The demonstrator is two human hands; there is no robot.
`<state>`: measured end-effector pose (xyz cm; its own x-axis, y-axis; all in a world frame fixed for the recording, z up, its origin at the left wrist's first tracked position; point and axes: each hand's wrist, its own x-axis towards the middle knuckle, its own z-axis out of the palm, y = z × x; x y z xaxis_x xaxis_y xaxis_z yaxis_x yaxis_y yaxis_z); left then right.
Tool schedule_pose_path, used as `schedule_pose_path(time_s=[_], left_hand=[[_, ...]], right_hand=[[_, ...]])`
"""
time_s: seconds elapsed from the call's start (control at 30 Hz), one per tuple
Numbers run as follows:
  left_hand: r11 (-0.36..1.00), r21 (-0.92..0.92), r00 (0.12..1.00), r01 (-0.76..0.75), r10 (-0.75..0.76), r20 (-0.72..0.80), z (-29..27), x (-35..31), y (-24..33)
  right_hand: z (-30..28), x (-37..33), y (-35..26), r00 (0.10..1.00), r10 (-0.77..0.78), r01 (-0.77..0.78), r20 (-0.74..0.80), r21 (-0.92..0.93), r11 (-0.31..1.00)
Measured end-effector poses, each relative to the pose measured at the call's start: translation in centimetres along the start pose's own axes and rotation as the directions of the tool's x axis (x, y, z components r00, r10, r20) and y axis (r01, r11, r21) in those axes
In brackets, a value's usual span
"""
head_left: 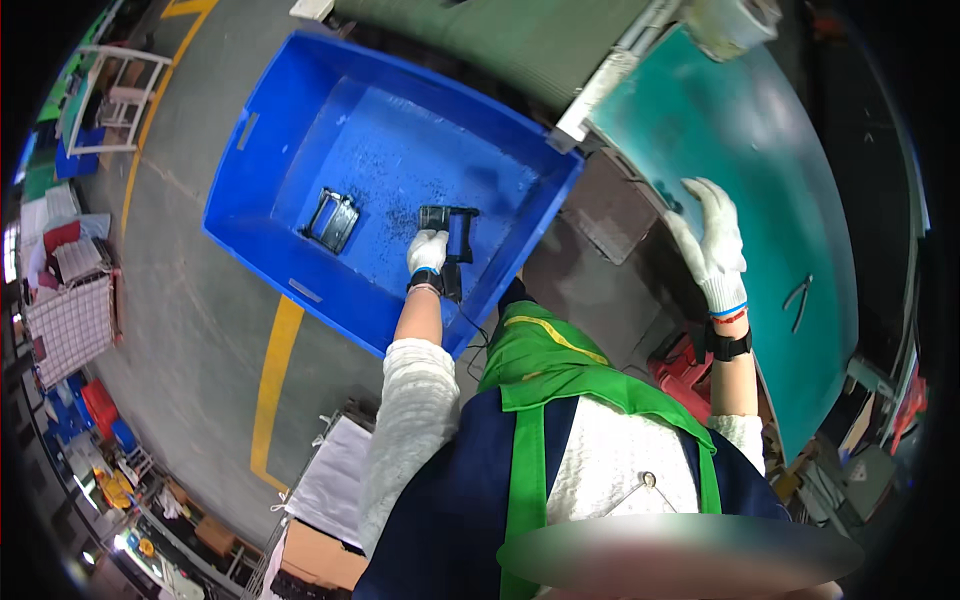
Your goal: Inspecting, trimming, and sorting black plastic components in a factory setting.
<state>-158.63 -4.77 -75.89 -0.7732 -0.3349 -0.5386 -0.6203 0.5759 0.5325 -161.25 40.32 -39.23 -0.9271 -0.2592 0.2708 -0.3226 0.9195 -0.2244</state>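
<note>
My left hand (428,251), in a white glove, reaches down into a large blue plastic bin (390,115). Its fingers are closed on the edge of a black plastic frame part (460,232) with a rectangular opening. To the left, a second black frame part (331,221) lies apart on the bin floor, with small dark bits scattered between the two. My right hand (715,238), also gloved, is at the near-left edge of a teal-topped table (790,230), fingers stretched out and nothing in its grasp. A pair of pliers (798,303) rests on the tabletop beyond it.
A green conveyor-like surface (500,35) runs behind the bin. At the table's far end stands a pale roll (732,25). A red plastic object (682,365) sits low beside my right forearm. Yellow lines (275,390) mark the grey floor at left.
</note>
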Motion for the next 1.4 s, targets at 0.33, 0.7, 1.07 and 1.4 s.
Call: schedule_pose_path(time_s=[0.33, 0.7, 1.07, 1.4], left_hand=[[0.996, 0.093, 0.943, -0.011, -0.02, 0.332, 3.2, 7.9, -1.4], [0.952, 0.014, 0.898, 0.305, -0.292, 0.329, 11.0, 7.4, 1.1], [0.812, 0.563, 0.853, -0.152, 0.395, -0.34, -9.8, 19.8, -12.0], [0.793, 0.512, 0.942, 0.331, -0.244, -0.231, -12.0, 25.9, -12.7]], right_hand=[[11.5, 11.4, -6.8, 0.855, -0.326, 0.238, 0.404, 0.254, 0.937], [12.1, 10.7, -1.5, 0.982, 0.041, 0.023, 0.185, -0.33, 0.944], [12.7, 10.0, 0.9, 0.982, 0.007, 0.062, 0.189, -0.358, 0.932], [12.8, 9.2, 1.8, 0.986, -0.009, 0.059, 0.166, -0.3, 0.952]])
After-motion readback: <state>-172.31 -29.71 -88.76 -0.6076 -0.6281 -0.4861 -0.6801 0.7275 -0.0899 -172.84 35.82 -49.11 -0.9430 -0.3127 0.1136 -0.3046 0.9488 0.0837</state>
